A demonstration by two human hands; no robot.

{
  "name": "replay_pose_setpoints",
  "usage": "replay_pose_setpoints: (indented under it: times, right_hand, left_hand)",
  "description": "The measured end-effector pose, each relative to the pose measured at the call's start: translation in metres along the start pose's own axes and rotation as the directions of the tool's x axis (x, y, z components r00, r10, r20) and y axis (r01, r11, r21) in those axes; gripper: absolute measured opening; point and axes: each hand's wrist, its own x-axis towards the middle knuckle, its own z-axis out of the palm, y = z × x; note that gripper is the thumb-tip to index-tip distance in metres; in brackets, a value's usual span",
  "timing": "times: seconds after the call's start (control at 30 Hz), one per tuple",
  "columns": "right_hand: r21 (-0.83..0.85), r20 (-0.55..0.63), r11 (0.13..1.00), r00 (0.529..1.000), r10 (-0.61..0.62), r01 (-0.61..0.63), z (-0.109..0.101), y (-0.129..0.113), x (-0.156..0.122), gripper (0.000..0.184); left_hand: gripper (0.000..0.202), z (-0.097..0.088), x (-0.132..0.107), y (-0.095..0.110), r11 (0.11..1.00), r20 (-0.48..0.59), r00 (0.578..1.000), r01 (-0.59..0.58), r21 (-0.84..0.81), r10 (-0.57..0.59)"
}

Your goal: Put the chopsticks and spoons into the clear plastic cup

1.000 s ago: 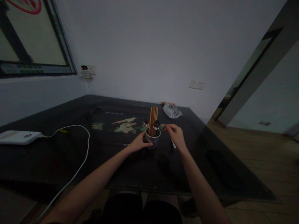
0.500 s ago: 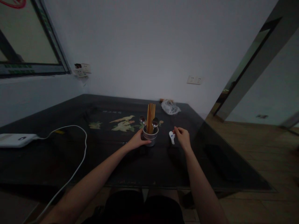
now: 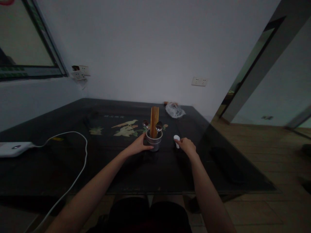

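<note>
A metal cup [image 3: 154, 144] stands upright on the dark table, with several wooden chopsticks [image 3: 154, 123] and two metal spoons [image 3: 159, 126] in it. My left hand [image 3: 138, 146] is closed around the cup's left side, thumb across its front. To the right of the cup, a white soup spoon [image 3: 177, 137] has its bowl pointing away from me and its handle toward me. My right hand [image 3: 187, 146] is on this spoon, its fingers pinched over the middle where bowl and handle meet.
A crumpled clear plastic bag [image 3: 174, 110] lies at the table's far edge by the wall. On the left is a white device [image 3: 14, 149] with a white cable [image 3: 85, 145] running over the front edge. A dark flat object [image 3: 225, 165] lies at right.
My right hand has moved left and nearer, from beside the white spoon onto it. My left hand stays on the cup. The whole view has shifted slightly.
</note>
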Motion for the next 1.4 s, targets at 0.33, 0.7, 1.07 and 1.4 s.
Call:
replay_pose_setpoints:
  times: [0.33,0.7,1.07,1.4]
  right_hand:
    - [-0.032,0.037,0.999,0.999,0.0,0.001,0.002,-0.004,-0.004,0.048]
    - [-0.041,0.015,0.999,1.0,-0.017,0.018,0.011,-0.002,0.001,0.026]
    - [0.325,-0.12,0.927,0.98,-0.157,0.188,0.007,0.007,0.013,0.022]
    - [0.776,-0.433,0.448,0.891,-0.134,0.445,-0.019,-0.015,-0.018,0.043]
  left_hand:
    - [0.062,-0.02,-0.007,0.006,0.982,0.146,0.983,0.083,0.168,-0.108]
    - [0.041,-0.035,-0.009,0.01,0.9,0.037,0.97,0.207,0.384,-0.238]
    - [0.031,-0.033,-0.012,0.039,0.961,0.317,0.923,0.147,0.235,-0.219]
    - [0.03,-0.021,-0.014,0.061,0.997,0.163,0.983,0.083,0.006,-0.083]
